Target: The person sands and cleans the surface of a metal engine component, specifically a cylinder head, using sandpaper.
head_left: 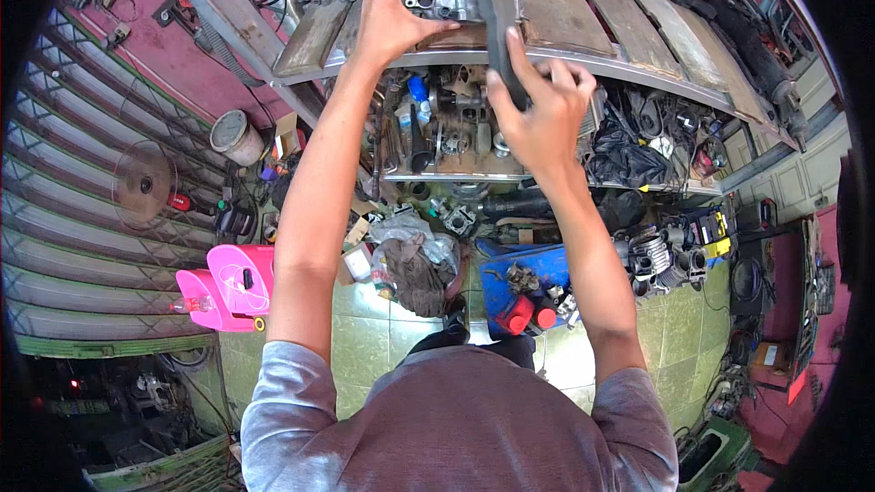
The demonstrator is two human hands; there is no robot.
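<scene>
At the far wooden bench, my left hand [387, 25] has its thumb and fingers spread around a silver-grey metal engine part [444, 2], gripping its left side. The part has round holes and bosses and lies on the bench planks. My right hand [544, 114] is closed on the near end of a long, dark, flat bar [493, 14], index finger stretched along it. The bar runs away from me across the part's right side and hides some of it; whether the two touch I cannot tell. The bar's exact kind does not show.
The bench planks [570, 23] have a metal front edge. Below, a shelf [547, 180] holds several greasy parts. A blue tray [497, 269] with red-capped items and a brown rag [419, 278] lie on the floor. A pink container [241, 282] and a fan [146, 184] stand left.
</scene>
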